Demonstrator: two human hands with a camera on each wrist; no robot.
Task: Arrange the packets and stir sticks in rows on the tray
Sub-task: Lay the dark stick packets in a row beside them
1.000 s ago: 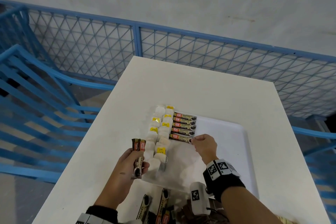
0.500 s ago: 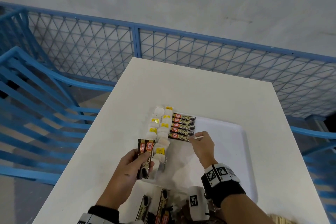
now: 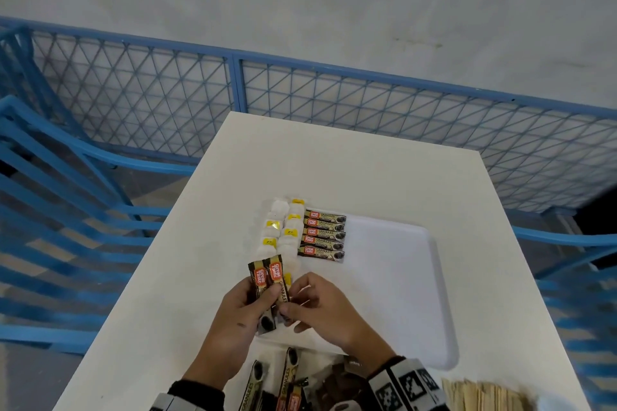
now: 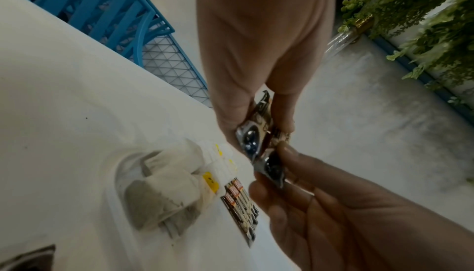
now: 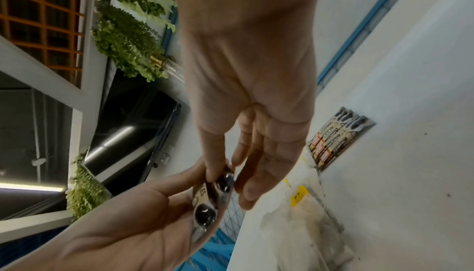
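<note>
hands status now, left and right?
Left hand: gripping two brown-and-gold coffee stick packets.
Right hand: pinching the nearer packet's lower end.

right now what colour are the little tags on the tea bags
Yellow tags on white tea bags; clearest in the head view.

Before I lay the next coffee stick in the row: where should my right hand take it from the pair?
Pinch the right-hand stick's lower end, coming from the right. The left hand holds the pair fanned upright, and the right hand's grip is already there.
</note>
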